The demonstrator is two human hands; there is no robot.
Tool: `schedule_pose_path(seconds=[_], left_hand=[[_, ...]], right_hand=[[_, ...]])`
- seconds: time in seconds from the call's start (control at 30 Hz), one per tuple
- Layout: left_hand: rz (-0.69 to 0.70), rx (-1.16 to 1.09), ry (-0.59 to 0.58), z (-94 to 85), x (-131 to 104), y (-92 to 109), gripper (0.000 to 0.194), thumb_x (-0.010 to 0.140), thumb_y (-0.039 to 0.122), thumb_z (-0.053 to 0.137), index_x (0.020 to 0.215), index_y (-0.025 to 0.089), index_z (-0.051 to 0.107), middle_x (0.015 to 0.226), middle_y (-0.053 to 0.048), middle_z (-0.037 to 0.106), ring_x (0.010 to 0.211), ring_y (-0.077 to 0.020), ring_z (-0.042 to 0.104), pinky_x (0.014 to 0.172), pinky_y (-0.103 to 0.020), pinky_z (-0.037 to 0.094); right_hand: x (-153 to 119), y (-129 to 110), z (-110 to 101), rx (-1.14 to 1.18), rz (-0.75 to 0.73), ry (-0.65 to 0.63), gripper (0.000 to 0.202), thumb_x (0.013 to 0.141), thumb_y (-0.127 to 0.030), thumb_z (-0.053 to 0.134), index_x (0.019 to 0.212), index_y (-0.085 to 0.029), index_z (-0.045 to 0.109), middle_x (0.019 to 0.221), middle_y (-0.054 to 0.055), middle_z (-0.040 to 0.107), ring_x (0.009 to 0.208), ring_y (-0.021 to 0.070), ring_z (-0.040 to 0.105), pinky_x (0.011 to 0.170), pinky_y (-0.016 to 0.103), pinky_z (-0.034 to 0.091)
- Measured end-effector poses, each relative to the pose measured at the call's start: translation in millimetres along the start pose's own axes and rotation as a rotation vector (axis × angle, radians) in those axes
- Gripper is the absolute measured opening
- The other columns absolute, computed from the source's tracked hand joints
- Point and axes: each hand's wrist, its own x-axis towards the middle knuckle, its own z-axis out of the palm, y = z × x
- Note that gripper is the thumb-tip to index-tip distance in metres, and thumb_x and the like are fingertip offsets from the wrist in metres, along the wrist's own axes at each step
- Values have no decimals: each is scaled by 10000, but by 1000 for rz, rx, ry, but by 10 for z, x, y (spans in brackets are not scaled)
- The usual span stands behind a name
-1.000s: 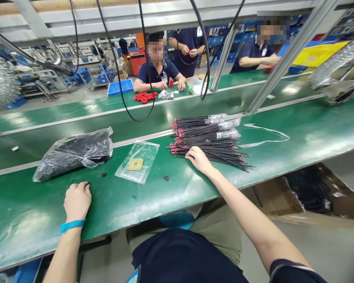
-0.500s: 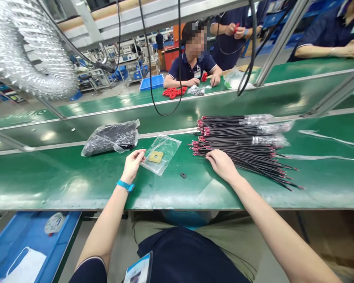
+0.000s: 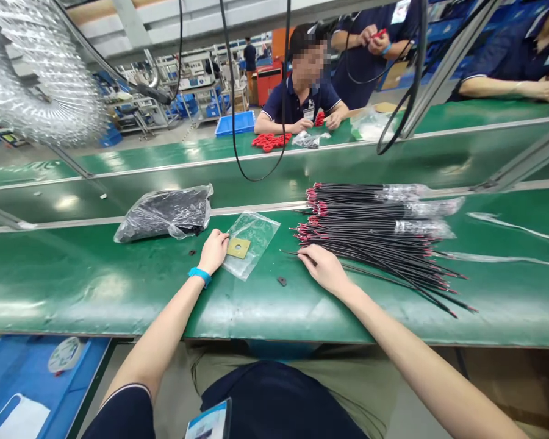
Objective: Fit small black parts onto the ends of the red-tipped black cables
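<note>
Near edge of green bench (image 3: 132,292): small black piece (image 3: 282,281) lies flat between the hands, touching neither, just below the clear bag (image 3: 256,235).

Right hand (image 3: 322,268): fingertips closed on one black wire (image 3: 289,252), its end poking out leftward past the fingers, the rest trailing right toward the bundle (image 3: 379,235).

Left hand (image 3: 214,251): fingers drawn together at the left edge of the yellow plate (image 3: 238,247). Cannot tell if they pinch plate, bag or both, nor if the plate is inside the bag or on top.

Risks, my judgement: the wire's tail lies close along loose neighbours, so a quick pull could drag others out of line. A thin wire in a light pinch may roll or swing. The slick bag could slide and carry the plate with it. A low sweep of the right hand leftward could knock the small black piece.

Around: second dark bit (image 3: 192,252) just left of the left wrist, easily brushed. Beyond, a stuffed plastic bag (image 3: 165,213) limits room behind the left hand; the bundle crowds the right hand's far side.

Farther: metal rail (image 3: 260,209), then a hanging cable (image 3: 258,178), apart from the hands. Across, a co-worker (image 3: 290,103) sits by red pieces (image 3: 271,142).
</note>
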Motion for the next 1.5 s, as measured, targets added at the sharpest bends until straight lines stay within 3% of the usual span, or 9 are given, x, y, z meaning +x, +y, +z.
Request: schedule_pose_path(seconds=[0.13,0.4,0.47,0.6,0.67,0.97,1.23,1.33,1.5], left_hand=[[-12,-53,10,36,84,81,202,880,215,527,914,192,725,907,-87,590,851,-213,574,869,-325,462],[50,-212,314,-197,-15,218,214,923,249,549,1069,216,701,991,-87,635,961,-208,587,933,-322,455],[187,-219,196,-84,-160,463,220,932,226,545,1094,216,693,1001,-92,647,978,-206,595,921,-323,472],[769,-21,-403,180,-443,985,338,987,174,436,1304,169,553,1074,-103,649,908,-171,610,815,-306,510],[926,89,-559,236,-506,1123,380,997,172,401,1367,129,475,1208,-140,612,913,-168,605,803,-302,512],[991,160,-596,181,-537,1076,305,987,121,389,1257,73,522,1073,-119,637,834,-166,583,735,-295,508],[996,174,-544,180,-619,1067,299,987,115,386,1261,113,507,1049,-122,638,876,-175,610,772,-311,531],[1013,199,-551,155,-619,1062,305,990,110,373,1266,100,503,1038,-126,639,884,-184,613,768,-318,538],[1047,239,-516,105,-581,1038,300,993,112,376,1263,90,503,1022,-122,633,868,-191,608,762,-329,537]], right_hand=[[266,-152,255,35,-49,-43,297,1007,-355,416,1005,-218,680,939,81,688,895,209,635,805,348,505],[686,-287,626,56,-104,-39,298,1011,-324,412,1047,-216,687,948,76,682,905,198,624,807,329,501],[692,-206,619,37,-79,3,286,1009,-315,421,1042,-215,687,941,74,684,895,192,627,803,323,498],[680,-89,589,3,-28,98,231,997,-269,462,1003,-186,678,910,62,677,838,168,624,745,295,492],[675,-78,589,-23,-46,87,203,987,-247,484,997,-176,673,899,59,672,826,161,618,741,289,487],[610,-107,591,-121,-133,61,155,967,-188,519,1039,-160,654,894,51,664,822,149,593,763,289,450],[595,-317,370,-427,-233,48,185,983,-248,503,898,-151,636,738,37,575,710,149,506,632,299,322],[587,-362,140,-524,-215,-10,216,975,-215,502,792,-161,604,732,37,556,683,147,478,615,304,300],[381,-185,-352,-540,-174,20,172,980,-241,506,973,-165,659,936,76,640,853,171,542,747,304,395]])
